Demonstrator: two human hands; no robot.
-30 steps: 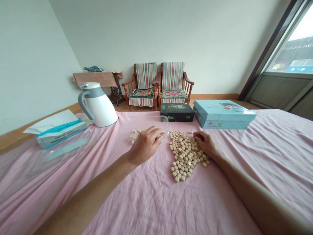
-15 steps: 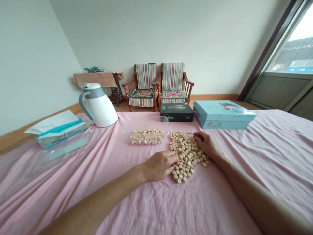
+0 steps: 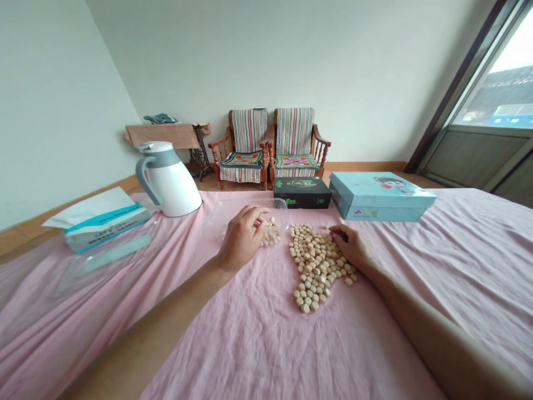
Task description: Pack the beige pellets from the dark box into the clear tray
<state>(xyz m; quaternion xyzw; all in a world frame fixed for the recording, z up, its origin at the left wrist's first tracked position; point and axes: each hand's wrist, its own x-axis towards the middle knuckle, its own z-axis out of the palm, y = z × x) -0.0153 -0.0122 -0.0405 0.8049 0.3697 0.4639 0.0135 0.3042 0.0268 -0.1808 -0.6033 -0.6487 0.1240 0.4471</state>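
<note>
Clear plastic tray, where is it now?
In the head view, the tray lies on the pink sheet left of centre, under the left hand, between the white jug and the pile of pale pieces.

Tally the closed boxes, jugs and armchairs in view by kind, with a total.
Black box: 1
Light blue box: 1
White jug: 1
Wooden armchairs: 2
Total: 5
</note>
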